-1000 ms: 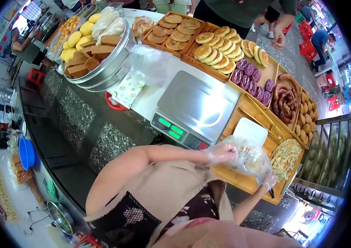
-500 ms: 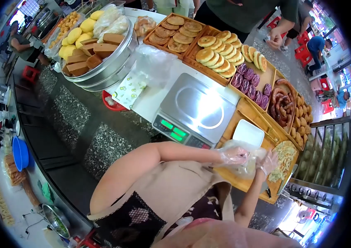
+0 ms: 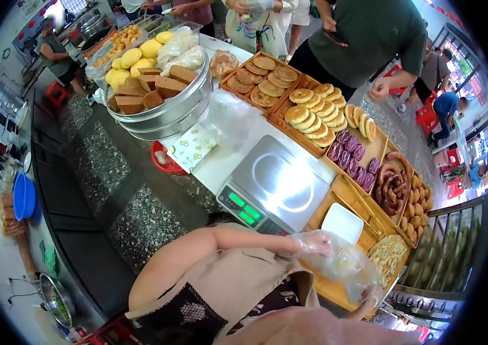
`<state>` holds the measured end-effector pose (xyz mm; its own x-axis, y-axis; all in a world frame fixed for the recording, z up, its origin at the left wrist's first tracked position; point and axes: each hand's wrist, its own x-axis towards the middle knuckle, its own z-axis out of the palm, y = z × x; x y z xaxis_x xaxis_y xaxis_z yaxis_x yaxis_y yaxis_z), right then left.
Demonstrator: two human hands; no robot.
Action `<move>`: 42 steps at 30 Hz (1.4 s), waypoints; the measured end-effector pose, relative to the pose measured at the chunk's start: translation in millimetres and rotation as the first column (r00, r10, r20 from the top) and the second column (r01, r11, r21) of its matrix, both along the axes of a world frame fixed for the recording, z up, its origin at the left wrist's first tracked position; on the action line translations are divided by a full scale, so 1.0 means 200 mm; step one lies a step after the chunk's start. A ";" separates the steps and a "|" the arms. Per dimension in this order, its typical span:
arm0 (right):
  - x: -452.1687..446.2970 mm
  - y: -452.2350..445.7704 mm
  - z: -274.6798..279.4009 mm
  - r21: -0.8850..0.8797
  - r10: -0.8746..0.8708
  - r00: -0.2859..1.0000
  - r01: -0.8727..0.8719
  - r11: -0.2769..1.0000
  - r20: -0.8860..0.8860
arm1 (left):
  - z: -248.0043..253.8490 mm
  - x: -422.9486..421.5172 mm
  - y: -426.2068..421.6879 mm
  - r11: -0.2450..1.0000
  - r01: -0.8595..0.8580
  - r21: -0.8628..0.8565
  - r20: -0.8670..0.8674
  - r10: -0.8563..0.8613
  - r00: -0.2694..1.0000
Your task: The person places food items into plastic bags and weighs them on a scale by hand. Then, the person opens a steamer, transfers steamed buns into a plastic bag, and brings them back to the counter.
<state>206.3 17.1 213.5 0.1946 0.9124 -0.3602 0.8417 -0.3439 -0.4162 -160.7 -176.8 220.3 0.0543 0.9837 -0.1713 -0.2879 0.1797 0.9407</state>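
Note:
A clear plastic bag stretches between my two hands over the wooden board. My left hand, in a thin clear glove, is closed on the bag's upper left end, close to the scale. At its lower right end, my right hand has its fingers bent around the plastic, partly hidden by it. Something pale shows through the bag, too blurred to name. Beyond the bag lies a white square dish. A browned flatbread with green flecks rests on the board to the right.
Wooden trays hold round cakes, purple buns, sausages and brown balls. A stacked metal steamer carries yellow buns and brown cake slices. A person in a dark shirt stands across the counter. At right is a metal rack.
My right hand has moved down and towards me, drawing the bag out longer. My left hand has shifted slightly left and down in view. The head view has tilted up a little.

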 end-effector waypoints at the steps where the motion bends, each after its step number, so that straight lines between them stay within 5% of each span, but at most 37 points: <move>1: 0.03 0.03 -0.04 -0.018 -0.144 0.968 0.144 0.989 -0.204 | -0.01 0.01 0.01 0.998 0.048 0.028 -0.068 -0.046 0.997; 2: -0.01 -0.02 -0.02 -0.132 -0.277 0.537 0.292 0.947 -0.797 | -0.02 0.03 0.03 0.994 0.098 0.049 -0.131 -0.090 0.987; 3: -0.27 -0.17 0.20 -0.159 -0.252 0.293 0.307 0.938 -0.922 | -0.02 0.06 0.05 0.994 0.096 0.047 -0.124 -0.090 0.988; 5: -0.40 -0.19 0.32 -0.084 -0.085 -0.003 0.196 0.977 -0.996 | -0.02 0.09 0.12 0.991 0.057 0.122 -0.216 -0.030 0.976; 7: -0.39 -0.11 0.45 0.060 0.045 0.243 0.056 0.997 -0.969 | 0.25 0.02 0.12 0.976 0.043 0.213 -0.121 -0.017 0.993; 8: -0.41 -0.08 0.51 0.235 0.265 0.510 -0.125 0.964 -0.818 | 0.36 0.00 0.12 0.957 0.054 0.283 -0.108 -0.024 0.994; 11: -0.53 -0.13 0.74 0.438 0.475 0.621 -0.227 0.870 -0.623 | 0.48 -0.05 0.19 0.907 0.006 0.422 -0.034 0.009 0.999; 13: -0.67 -0.23 0.93 0.370 0.334 0.602 -0.068 0.926 -0.726 | 0.56 -0.08 0.21 0.903 -0.056 0.426 0.110 0.010 0.994; 14: -0.56 -0.15 0.95 0.282 0.323 0.554 -0.161 0.946 -0.768 | 0.62 -0.13 0.20 0.900 -0.061 0.431 0.080 0.030 0.996; 15: -0.53 -0.16 0.94 0.337 0.371 0.412 -0.156 0.929 -0.832 | 0.68 -0.17 0.18 0.897 -0.068 0.437 0.051 0.051 0.997; 17: -0.50 -0.15 0.91 0.446 0.435 0.374 -0.062 0.893 -0.819 | 0.75 -0.25 0.16 0.893 -0.142 0.426 0.122 0.099 0.988; 21: -0.71 -0.29 1.08 0.588 0.588 0.392 -0.136 0.798 -0.708 | 0.91 -0.40 0.06 0.886 -0.327 0.330 0.224 0.263 0.938; 23: -0.80 -0.30 1.15 0.321 0.318 -0.063 -0.302 0.898 -0.946 | 0.93 -0.49 0.04 0.822 -0.423 0.381 0.251 0.348 0.903; 27: -1.06 -0.28 1.14 0.352 0.292 -0.201 -0.424 0.834 -0.935 | 0.91 -0.69 0.02 0.693 -0.539 0.478 0.257 0.477 0.841; 29: -1.19 -0.30 1.10 0.340 0.277 -0.204 -0.429 0.837 -0.939 | 0.91 -0.82 0.00 0.716 -0.538 0.445 0.253 0.476 0.842; 31: -1.39 -0.39 1.09 0.321 0.292 -0.145 -0.254 0.912 -0.945 | 0.87 -0.94 -0.02 0.750 -0.515 0.414 0.250 0.450 0.857; 33: -1.58 -0.47 1.08 0.291 0.279 -0.098 -0.153 0.945 -0.955 | 0.82 -1.12 -0.02 0.763 -0.459 0.456 0.070 0.483 0.873; 38: -2.00 -0.58 0.99 0.180 0.184 0.022 -0.122 0.976 -0.983 | 0.68 -1.43 -0.11 0.871 -0.331 0.363 0.039 0.341 0.939; 42: -2.21 -0.63 0.84 0.105 0.121 0.088 -0.169 0.980 -0.989 | 0.58 -1.51 -0.18 0.950 -0.060 0.306 -0.239 0.137 0.961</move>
<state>-235.6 -109.6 382.4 -0.4908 0.8607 -0.1353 -0.2762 -0.3010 -0.9127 -462.4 -212.6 337.1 -0.0524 0.9901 0.1303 -0.0345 -0.1322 0.9906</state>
